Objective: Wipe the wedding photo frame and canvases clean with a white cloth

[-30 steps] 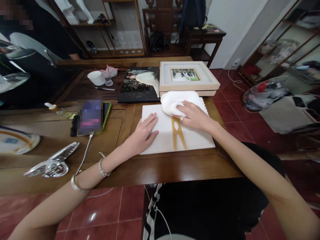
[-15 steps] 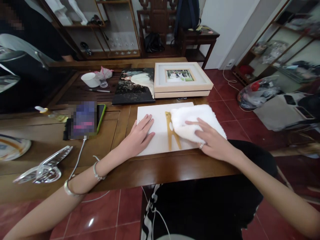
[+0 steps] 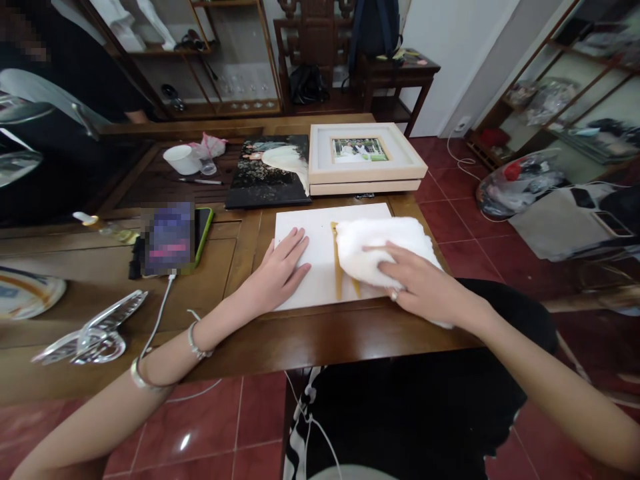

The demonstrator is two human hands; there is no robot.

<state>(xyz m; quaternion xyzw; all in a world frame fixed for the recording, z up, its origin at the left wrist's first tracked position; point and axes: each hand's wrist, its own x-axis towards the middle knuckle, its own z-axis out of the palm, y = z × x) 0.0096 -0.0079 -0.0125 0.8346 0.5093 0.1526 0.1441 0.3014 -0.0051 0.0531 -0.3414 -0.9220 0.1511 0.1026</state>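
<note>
My left hand lies flat, fingers stretched out, on the left part of a white rectangular board. In my right hand is a fluffy white cloth, pressed down over the board's right part. The cloth hangs past the board's right edge. Beside the cloth, a flat mustard-yellow shape with two leg-like strips shows on the board. Much of that shape is hidden under the cloth, and I cannot tell whether it is painted or a separate piece.
Behind the board sit a light wooden photo frame and a dark photo panel. To the left are a charging phone, a small dropper bottle, a silver metal object and a white cup. A person's dark sleeve shows far left.
My right hand has shifted slightly left and toward me with the cloth, which now covers more of the yellow shape. My left hand stays in place.
</note>
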